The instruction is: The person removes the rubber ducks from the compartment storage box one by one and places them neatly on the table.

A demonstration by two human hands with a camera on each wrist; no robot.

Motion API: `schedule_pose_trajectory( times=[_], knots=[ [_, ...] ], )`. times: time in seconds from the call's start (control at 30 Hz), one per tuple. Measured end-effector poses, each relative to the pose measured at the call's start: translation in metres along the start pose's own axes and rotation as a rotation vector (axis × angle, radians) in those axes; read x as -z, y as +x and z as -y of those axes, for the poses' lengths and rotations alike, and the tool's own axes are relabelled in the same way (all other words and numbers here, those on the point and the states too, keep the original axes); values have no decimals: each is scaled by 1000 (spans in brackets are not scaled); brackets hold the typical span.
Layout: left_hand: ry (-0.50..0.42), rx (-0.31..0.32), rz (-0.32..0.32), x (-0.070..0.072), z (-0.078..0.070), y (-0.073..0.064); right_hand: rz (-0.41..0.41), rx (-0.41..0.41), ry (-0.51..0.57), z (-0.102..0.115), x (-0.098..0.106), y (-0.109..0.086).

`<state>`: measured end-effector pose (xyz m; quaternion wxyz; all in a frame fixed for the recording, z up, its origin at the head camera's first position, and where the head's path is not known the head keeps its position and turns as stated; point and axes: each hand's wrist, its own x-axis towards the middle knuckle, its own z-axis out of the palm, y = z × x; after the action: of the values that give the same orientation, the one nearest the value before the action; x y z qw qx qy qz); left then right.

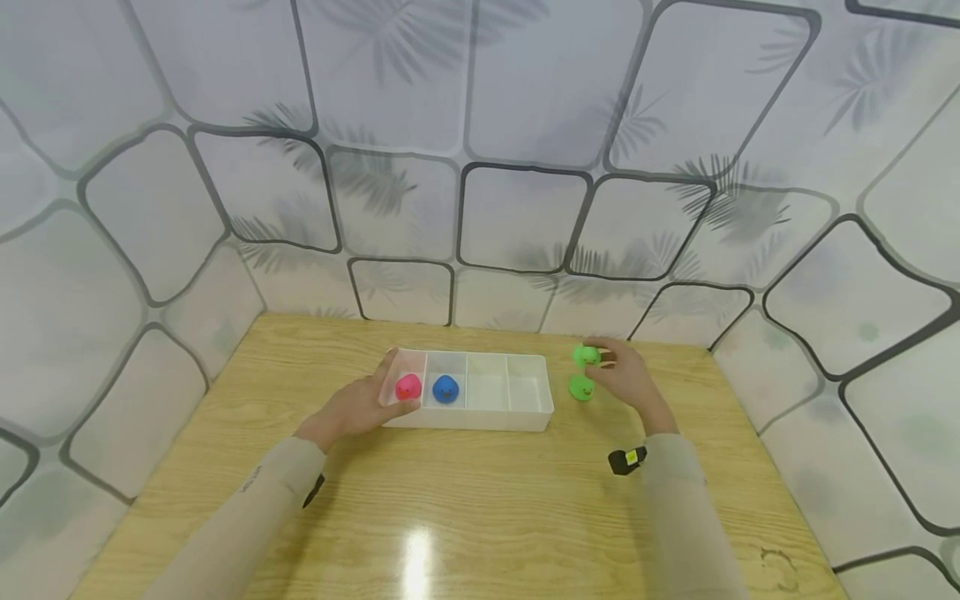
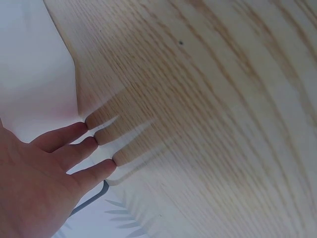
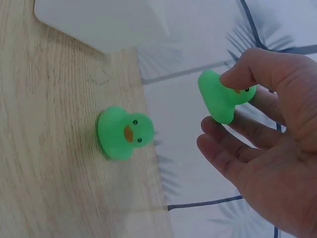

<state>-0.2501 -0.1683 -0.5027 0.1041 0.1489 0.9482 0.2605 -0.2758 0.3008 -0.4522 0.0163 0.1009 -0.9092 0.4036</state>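
A white divided box (image 1: pixel 491 419) lies on the table, with a pink rubber duck (image 1: pixel 408 387) in its leftmost compartment and a blue rubber duck (image 1: pixel 446 389) in the one beside it. My left hand (image 1: pixel 360 406) holds the box by its left end, thumb along the front wall. In the left wrist view three of its fingers (image 2: pixel 101 168) stretch out close over the wood. To the right of the box, my right hand (image 1: pixel 624 375) pinches a green rubber duck (image 3: pixel 218 96) between thumb and fingers, raised off the table. A second green duck (image 3: pixel 124 133) sits on the table below it.
The wooden table (image 1: pixel 465 500) ends at a patterned wall covering (image 1: pixel 525 217) behind the box, which also rises at both sides. A dark mark (image 1: pixel 780 568) shows on the table at the front right.
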Motion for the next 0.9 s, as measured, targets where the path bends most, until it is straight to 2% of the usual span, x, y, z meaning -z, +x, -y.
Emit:
schedule_pose_trajectory(
  times=[0.53,0.9],
  knots=[
    [-9,-10,-8,-2,3,2,-9,-81,-17,-25,13,-10],
    [-10,-14,-14,-3,5,2,-16,-92,-6,-42,13,-18]
  ],
)
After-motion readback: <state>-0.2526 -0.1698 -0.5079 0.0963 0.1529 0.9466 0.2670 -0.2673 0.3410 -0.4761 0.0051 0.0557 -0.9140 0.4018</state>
